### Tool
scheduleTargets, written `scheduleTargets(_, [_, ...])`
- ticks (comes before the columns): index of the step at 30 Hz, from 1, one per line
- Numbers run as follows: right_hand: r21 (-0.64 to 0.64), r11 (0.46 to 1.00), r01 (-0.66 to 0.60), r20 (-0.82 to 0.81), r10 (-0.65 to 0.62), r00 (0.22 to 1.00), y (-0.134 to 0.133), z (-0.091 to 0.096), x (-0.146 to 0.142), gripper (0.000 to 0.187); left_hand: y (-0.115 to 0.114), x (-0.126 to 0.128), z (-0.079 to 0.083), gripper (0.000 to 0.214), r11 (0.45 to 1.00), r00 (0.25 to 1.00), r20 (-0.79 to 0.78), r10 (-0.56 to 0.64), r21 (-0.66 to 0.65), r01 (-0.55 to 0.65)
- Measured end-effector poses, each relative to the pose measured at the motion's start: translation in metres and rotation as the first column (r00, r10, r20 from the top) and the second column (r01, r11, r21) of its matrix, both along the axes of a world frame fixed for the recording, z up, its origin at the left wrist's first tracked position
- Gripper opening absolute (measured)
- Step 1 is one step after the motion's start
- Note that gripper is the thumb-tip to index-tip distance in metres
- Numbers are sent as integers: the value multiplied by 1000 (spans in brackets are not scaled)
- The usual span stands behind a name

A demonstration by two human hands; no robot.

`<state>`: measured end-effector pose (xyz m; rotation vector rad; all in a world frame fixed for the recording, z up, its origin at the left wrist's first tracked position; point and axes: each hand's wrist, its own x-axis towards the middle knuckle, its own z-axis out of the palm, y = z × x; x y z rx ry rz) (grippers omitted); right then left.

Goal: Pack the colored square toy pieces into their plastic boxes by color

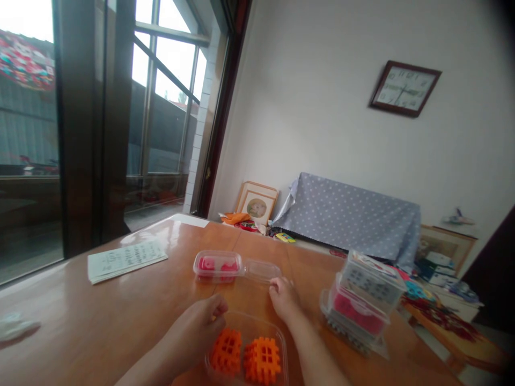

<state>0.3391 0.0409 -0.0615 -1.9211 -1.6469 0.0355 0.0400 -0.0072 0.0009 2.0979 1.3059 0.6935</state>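
My left hand (205, 324), fingers curled in, is over the left rim of a clear plastic box (285, 343). What its fingers hold, if anything, is hidden. Inside that box lie two orange toy blocks with toothed edges, a left block (227, 351) and a right block (263, 360). Farther off, my right hand (285, 300) has its bent fingers on the near right corner of a clear lid (262, 271). This lid lies open beside a small clear container (197, 268) with red pieces (219, 266) in it.
On the right of the wooden table (132, 316) stand stacked clear boxes (364, 300) with grey and red contents. Paper sheets (126, 260) with writing lie at left, and a whitish item (16, 327) at the left edge. Beyond is a dotted cloth-covered piece (350, 214).
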Motion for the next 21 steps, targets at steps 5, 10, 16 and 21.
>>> scheduleTargets(5, [-51,999,-9,139,16,990,2,0,-7,26,0,1,-4,13,1000,1000,8,9,4,-9])
scheduleTargets(10, [-82,996,32,222,-13,975,-3,3,-11,27,-2,2,-1,13,1000,1000,26,6,-11,-6])
scheduleTargets(16, [-108,989,101,287,-66,956,-13,10,-11,15,-3,2,-1,14,1000,1000,15,-4,-3,4])
scheduleTargets(21, [-138,980,143,332,-90,939,-26,17,-8,12,1,2,-8,14,999,1000,21,-22,28,22])
